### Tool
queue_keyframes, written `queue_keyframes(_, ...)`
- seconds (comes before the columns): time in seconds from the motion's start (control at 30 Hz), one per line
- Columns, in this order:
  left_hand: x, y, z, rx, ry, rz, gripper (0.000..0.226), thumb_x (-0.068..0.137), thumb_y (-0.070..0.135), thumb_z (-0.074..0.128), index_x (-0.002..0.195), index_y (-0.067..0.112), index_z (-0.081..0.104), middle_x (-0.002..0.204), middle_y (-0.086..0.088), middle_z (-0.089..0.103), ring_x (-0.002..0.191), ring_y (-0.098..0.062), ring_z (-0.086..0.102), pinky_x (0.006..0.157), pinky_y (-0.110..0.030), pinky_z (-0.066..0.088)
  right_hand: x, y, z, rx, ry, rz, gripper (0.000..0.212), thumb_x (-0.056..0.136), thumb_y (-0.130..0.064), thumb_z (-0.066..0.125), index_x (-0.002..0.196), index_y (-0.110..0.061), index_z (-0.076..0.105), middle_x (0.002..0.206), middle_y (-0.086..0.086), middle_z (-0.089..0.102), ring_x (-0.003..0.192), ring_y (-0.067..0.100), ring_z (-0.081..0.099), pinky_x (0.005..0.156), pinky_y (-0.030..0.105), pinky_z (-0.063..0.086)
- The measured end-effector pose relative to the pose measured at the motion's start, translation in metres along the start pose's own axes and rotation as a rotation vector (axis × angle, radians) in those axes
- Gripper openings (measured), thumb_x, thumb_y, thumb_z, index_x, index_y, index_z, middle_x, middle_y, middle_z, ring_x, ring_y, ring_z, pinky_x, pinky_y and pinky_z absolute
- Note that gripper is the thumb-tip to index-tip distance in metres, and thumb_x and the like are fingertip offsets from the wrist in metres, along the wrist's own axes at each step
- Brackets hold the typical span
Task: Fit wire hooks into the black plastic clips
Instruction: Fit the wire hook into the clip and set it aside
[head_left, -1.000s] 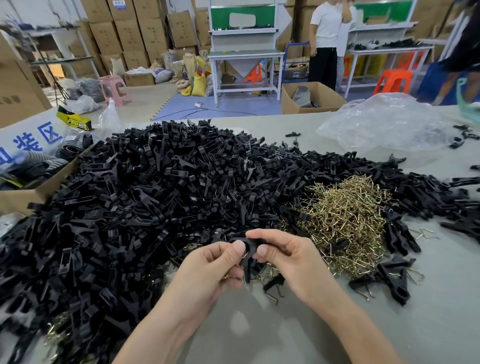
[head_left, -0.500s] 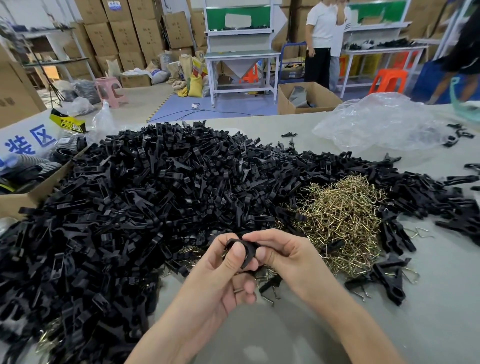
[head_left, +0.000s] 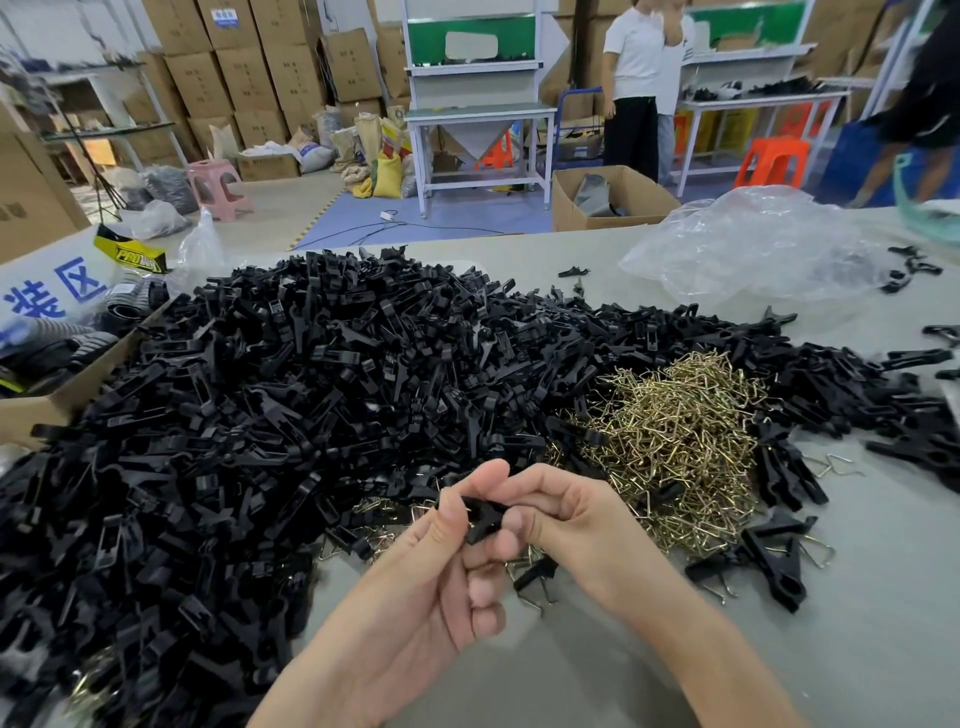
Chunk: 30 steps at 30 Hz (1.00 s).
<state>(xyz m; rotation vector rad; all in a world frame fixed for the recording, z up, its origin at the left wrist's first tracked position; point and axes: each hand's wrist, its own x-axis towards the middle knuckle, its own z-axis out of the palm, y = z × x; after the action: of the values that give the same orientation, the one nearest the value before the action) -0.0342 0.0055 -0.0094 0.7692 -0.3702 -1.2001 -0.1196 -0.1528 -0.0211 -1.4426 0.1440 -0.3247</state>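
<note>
Head view: I judge the main risk to be the clip (head_left: 484, 515) slipping, or a hook seating crooked, because both hands crowd it and hide the slot. Left hand (head_left: 447, 571) and right hand (head_left: 576, 525) each pinch the clip, fingers curled, above the worktop (head_left: 857, 623), near the hook pile (head_left: 675, 441). Whether a hook is in the clip I cannot tell.
</note>
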Motion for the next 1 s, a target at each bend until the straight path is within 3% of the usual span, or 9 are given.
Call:
queue_keyframes(0.07, 0.000, 0.001, 0.001, -0.081, 0.013, 0.009, 0.067, 0.061, 0.043, 0.094, 0.121, 0.025, 0.071, 0.077, -0.004, 0.063, 0.052, -0.008, 0.053, 0.048, -0.022, 0.051, 0.000, 0.000, 0.002, 0.003, 0.013, -0.004, 0.018, 0.083, -0.025, 0.071, 0.100, -0.030, 0.078, 0.087, 0.001, 0.078, 0.086, 0.009, 0.069, 0.085, 0.022, 0.054)
queue_keyframes(0.13, 0.002, 0.001, 0.002, -0.201, 0.022, 0.013, 0.060, 0.060, 0.034, 0.096, 0.115, 0.020, 0.075, 0.074, -0.006, 0.060, 0.050, -0.008, 0.053, 0.047, -0.021, 0.051, 0.001, -0.001, 0.004, 0.026, 0.018, -0.005, 0.025, 0.086, -0.023, 0.070, 0.110, -0.025, 0.076, 0.099, 0.000, 0.079, 0.096, 0.010, 0.072, 0.088, 0.021, 0.053)
queue_keyframes(0.27, 0.005, 0.002, 0.002, -0.356, 0.024, 0.020, 0.052, 0.059, 0.025, 0.096, 0.106, 0.017, 0.076, 0.070, -0.003, 0.053, 0.048, -0.007, 0.048, 0.044, -0.021, 0.048, 0.002, 0.002, 0.009, 0.114, 0.003, 0.012, 0.034, 0.094, -0.020, 0.063, 0.127, -0.014, 0.067, 0.119, 0.008, 0.074, 0.115, 0.026, 0.068, 0.101, 0.035, 0.053)
queue_keyframes(0.43, 0.005, 0.003, 0.000, -0.367, 0.042, 0.024, 0.047, 0.059, 0.021, 0.097, 0.099, 0.014, 0.074, 0.069, -0.005, 0.051, 0.047, -0.008, 0.047, 0.042, -0.021, 0.047, 0.001, 0.001, 0.013, 0.154, 0.045, 0.042, 0.023, 0.089, -0.022, 0.066, 0.107, -0.029, 0.077, 0.103, 0.009, 0.075, 0.101, 0.021, 0.071, 0.090, 0.028, 0.055)
queue_keyframes(0.53, 0.005, 0.004, 0.001, -0.318, 0.065, 0.015, 0.044, 0.058, 0.022, 0.096, 0.097, 0.013, 0.076, 0.069, -0.005, 0.051, 0.046, -0.007, 0.047, 0.042, -0.020, 0.046, 0.001, 0.003, 0.012, 0.146, 0.049, 0.041, 0.022, 0.086, -0.022, 0.068, 0.106, -0.025, 0.078, 0.097, 0.017, 0.070, 0.098, 0.022, 0.071, 0.090, 0.029, 0.055)
queue_keyframes(0.83, 0.003, 0.006, 0.005, -0.250, 0.151, -0.012, 0.014, 0.088, 0.026, 0.069, 0.093, 0.014, 0.073, 0.066, -0.004, 0.051, 0.044, -0.007, 0.044, 0.042, -0.021, 0.045, 0.002, 0.006, 0.012, 0.166, 0.056, 0.040, 0.023, 0.083, -0.016, 0.067, 0.104, -0.012, 0.075, 0.090, 0.021, 0.064, 0.088, 0.023, 0.073, 0.086, 0.029, 0.057)
queue_keyframes(1.0, 0.006, 0.004, 0.003, -0.300, 0.124, -0.012, 0.016, 0.087, 0.028, 0.070, 0.094, 0.015, 0.076, 0.067, -0.002, 0.051, 0.045, -0.007, 0.046, 0.044, -0.021, 0.046, 0.003, 0.004, 0.012, 0.144, 0.074, 0.023, 0.027, 0.084, -0.017, 0.066, 0.109, -0.009, 0.072, 0.089, 0.023, 0.066, 0.088, 0.018, 0.073, 0.083, 0.024, 0.055)
